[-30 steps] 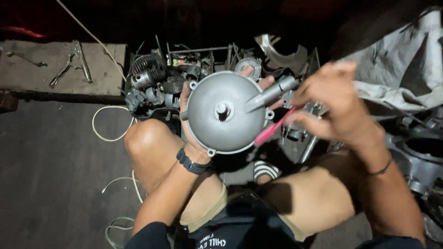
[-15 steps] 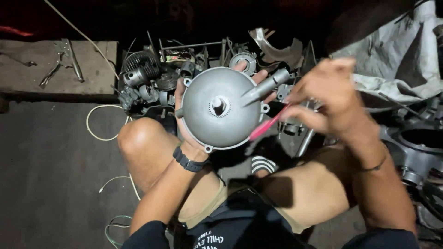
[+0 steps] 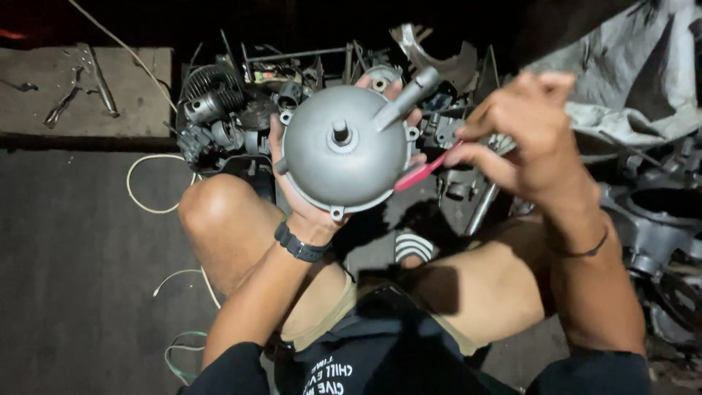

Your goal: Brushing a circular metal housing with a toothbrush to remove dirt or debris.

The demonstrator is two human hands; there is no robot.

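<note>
At the far left a worn wooden board (image 3: pixel 44 91) lies on the dark ground with some metal hand tools (image 3: pixel 91 84) on it, and a pale looped cord (image 3: pixel 139 186) trails just beside the person's bare knee. Behind the knee sits a finned grey engine cylinder (image 3: pixel 212 91) among a heap of loose metal engine parts (image 3: pixel 307 73). The left hand (image 3: pixel 303 197) — a black watch (image 3: pixel 300 245) on its wrist — is closed around the back of a round, domed grey metal engine cover (image 3: pixel 344 157), holding it up above the lap with its centre stub and angled tube facing the camera. To the right, the right hand (image 3: pixel 526 135) pinches a pink-handled brush (image 3: pixel 424 174), its tip touching the cover's right edge. A crumpled grey cloth (image 3: pixel 629 95) lies at the far right — beside more dark metal castings (image 3: pixel 658 219)
</note>
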